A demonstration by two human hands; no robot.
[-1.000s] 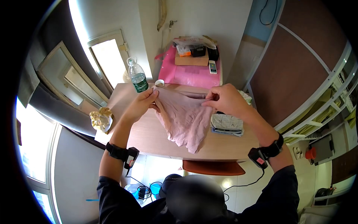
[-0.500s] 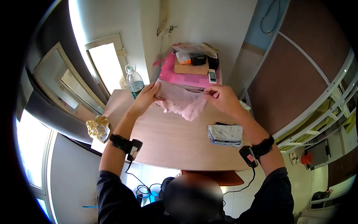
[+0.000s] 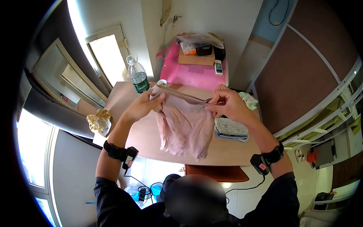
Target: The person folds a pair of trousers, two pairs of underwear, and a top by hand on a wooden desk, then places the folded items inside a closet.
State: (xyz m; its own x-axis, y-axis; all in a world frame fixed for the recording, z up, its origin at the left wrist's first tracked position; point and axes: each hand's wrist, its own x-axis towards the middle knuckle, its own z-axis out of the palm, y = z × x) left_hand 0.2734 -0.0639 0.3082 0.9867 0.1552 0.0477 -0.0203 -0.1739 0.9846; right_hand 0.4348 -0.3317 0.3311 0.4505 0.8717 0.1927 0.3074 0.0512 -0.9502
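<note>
A pale pink cloth garment (image 3: 185,121) hangs spread between my two hands above the wooden table (image 3: 143,138). My left hand (image 3: 145,104) pinches its upper left corner, thumb on the near side. At the upper right edge, my right hand (image 3: 227,102) grips the waistband between thumb and fingers. The lower part of the cloth hangs down in loose, wrinkled folds. Partly behind my right forearm, a folded stack of light patterned cloth (image 3: 231,128) lies on the table.
A water bottle (image 3: 138,77) and crumpled gold wrapping (image 3: 99,122) are at the left. Behind, a pink cover (image 3: 189,73) bears a cardboard box (image 3: 196,58) and a white remote (image 3: 218,67). A green-white cloth (image 3: 248,101) lies right; a brown chair (image 3: 215,173) stands at the near edge.
The pink garment has dropped open and now hangs longer, toward the near table edge. Both hands still hold its top, and the view has shifted slightly.
</note>
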